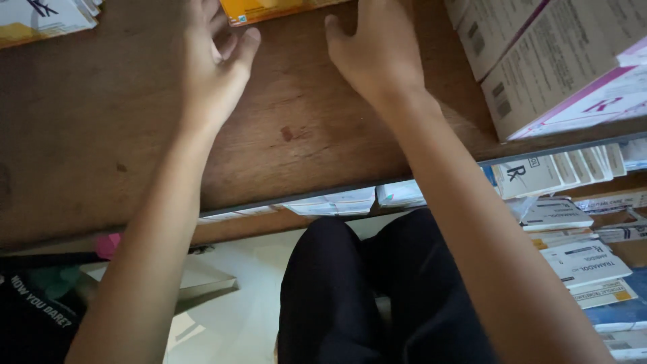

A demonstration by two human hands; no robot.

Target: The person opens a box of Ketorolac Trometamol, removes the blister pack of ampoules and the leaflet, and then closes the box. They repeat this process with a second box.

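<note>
The brown wooden surface (101,135) bore an orange box (269,9) at its far edge. My left hand (216,64) and right hand (377,50) lay beside that box, fingers released, grasping nothing. Grey cartons (539,61) stood right of it.

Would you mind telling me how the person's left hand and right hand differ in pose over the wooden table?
The left hand has its fingers curled inward, thumb raised; the right hand lies flatter, fingers stretched forward. The left hand reaches toward the orange-edged packet at the table's far edge; the right hand sits beside that packet, nearer the stacked cartons. Both are bare, hold nothing, and hover over the wooden table.
</note>
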